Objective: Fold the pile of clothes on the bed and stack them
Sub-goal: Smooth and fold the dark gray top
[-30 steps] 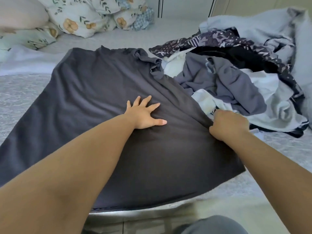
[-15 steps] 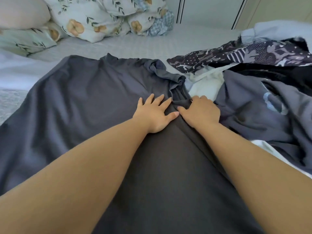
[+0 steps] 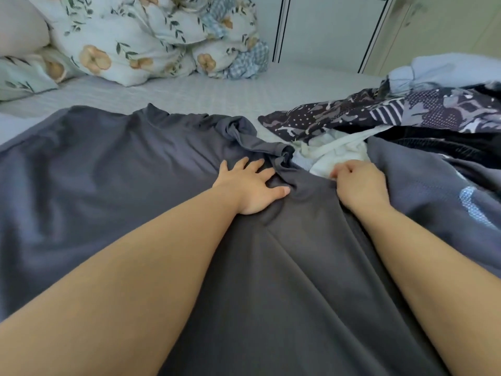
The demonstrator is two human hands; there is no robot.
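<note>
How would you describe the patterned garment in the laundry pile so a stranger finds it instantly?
Start at the bed, then go to the clothes pile on its right. The patterned garment lies across the pile's far side, the only dark fabric printed with dots, stripes and pale shapes.

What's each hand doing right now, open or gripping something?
Left hand: open, fingers spread flat, pressing on the dark grey garment.
Right hand: fingers curled, gripping the right edge of the same garment.
</note>
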